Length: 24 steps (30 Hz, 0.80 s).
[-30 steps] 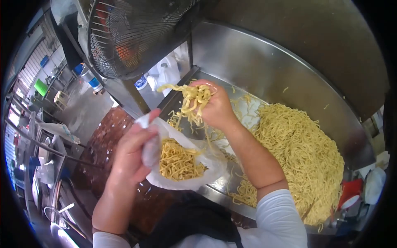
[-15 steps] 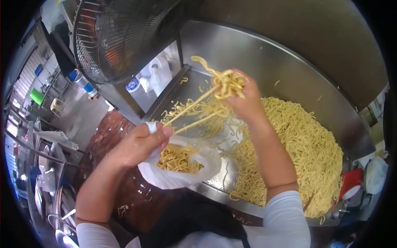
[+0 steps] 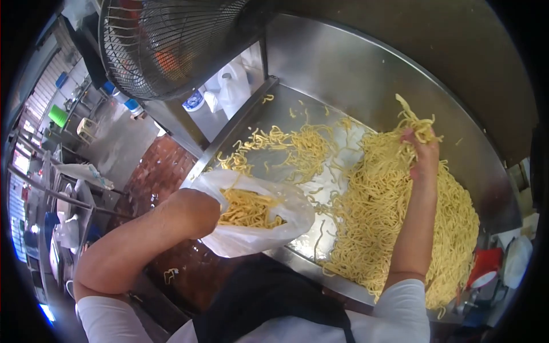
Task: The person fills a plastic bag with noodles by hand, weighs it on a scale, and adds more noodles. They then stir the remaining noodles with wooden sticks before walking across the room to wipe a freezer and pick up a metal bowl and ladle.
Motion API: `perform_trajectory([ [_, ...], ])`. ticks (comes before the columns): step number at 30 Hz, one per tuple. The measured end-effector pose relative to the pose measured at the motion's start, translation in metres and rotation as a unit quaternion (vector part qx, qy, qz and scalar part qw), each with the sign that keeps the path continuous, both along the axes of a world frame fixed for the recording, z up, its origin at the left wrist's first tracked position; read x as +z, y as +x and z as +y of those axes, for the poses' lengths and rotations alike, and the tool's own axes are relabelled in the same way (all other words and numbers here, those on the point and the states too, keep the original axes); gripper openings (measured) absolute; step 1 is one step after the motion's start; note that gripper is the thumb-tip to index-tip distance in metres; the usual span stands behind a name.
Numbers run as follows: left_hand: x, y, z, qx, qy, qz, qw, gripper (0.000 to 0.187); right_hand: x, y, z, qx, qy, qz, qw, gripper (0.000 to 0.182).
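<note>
- Since earlier frame: R hand (image 3: 423,157) has moved from beside the noodle pile (image 3: 394,223) to above its far edge; strands that stretched btwn both hands are gone. L fingers showed then, hidden now. Bag (image 3: 246,246) about same spot.
- R hand: curled, not fully closed, round a bunch of noodles (image 3: 420,130), one strand sticking up. Can't tell if it touches pile.
- L hand (image 3: 200,214): bent at wrist against bag, on bag's side away from pile; can't tell how open or what fingers grip.
- Bag: apart from pile, mouth up & wide, w/ noodles inside; prob. held that way so nothing spills.
- R arm reaches out over pile, prob. b/c that keeps the bunch clear of bag.
- Tray wall (image 3: 343,68) rises behind pile, prob. keeps it from sliding off.
- Loose strands (image 3: 309,151) lie beside pile, past bag.
</note>
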<state>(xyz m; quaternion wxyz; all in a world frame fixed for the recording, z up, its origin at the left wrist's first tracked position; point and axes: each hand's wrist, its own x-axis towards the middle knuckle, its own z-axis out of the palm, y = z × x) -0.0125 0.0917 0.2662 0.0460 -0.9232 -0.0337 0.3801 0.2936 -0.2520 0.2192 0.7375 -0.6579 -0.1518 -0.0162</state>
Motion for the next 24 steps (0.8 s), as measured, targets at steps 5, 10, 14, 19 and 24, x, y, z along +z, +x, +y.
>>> perform_trajectory([
  [5,0.02,0.007,-0.006,0.044,-0.029,-0.031,0.998,0.038,0.014,-0.004,-0.023,-0.022,0.026,0.0,0.999,0.026],
  [10,0.027,0.015,0.003,0.332,-0.293,-0.198,0.874,0.04,0.023,-0.026,-0.017,-0.009,0.039,0.014,0.999,0.029],
  [14,0.037,0.013,-0.006,0.367,-0.4,-0.265,0.797,0.042,0.032,-0.044,-0.002,0.027,0.047,0.007,0.998,0.035],
  [19,0.043,0.013,-0.015,0.404,-0.51,-0.261,0.714,0.038,0.028,-0.052,0.007,0.066,0.014,-0.008,0.998,0.037],
  [24,0.036,0.031,-0.013,0.476,-0.616,-0.365,0.51,0.034,0.011,-0.074,0.034,0.207,-0.03,0.037,0.977,0.036],
])
